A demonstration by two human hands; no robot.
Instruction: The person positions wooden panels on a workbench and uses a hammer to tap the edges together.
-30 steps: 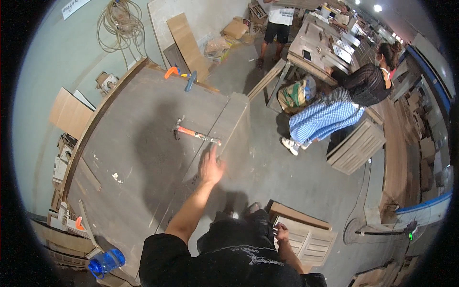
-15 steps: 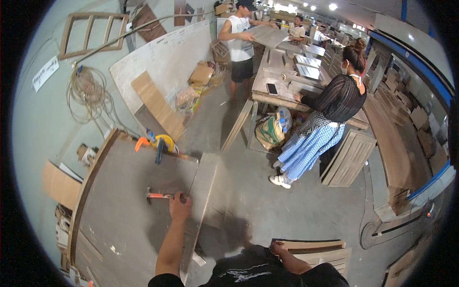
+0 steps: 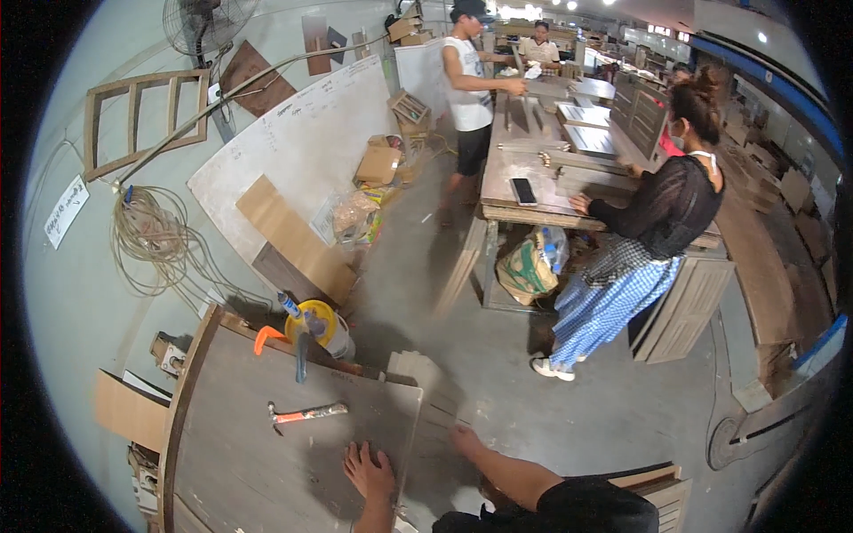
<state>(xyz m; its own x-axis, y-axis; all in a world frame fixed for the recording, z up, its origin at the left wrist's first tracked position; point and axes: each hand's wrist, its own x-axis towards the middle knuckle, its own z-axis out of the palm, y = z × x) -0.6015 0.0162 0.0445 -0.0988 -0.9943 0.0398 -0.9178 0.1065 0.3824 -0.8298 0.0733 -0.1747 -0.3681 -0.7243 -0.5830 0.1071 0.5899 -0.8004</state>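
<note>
apparently a bracing step: left hand [image 3: 371, 477] spread flat on the tabletop [image 3: 238, 453], right hand [image 3: 463, 439] (blurred) i can't tell; hammer [image 3: 307, 414] untouched, ten-to-eleven o'clock from the left; lifting it calls for a closed grip.

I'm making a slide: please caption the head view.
Open left hand near an orange-handled hammer lying on a grey worktop.

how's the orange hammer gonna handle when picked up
The hammer should feel stiff, given its straight handle. It's probably head-heavy, as the metal-looking head sits at one end. Lying flat, it seems unlikely to roll.
</note>
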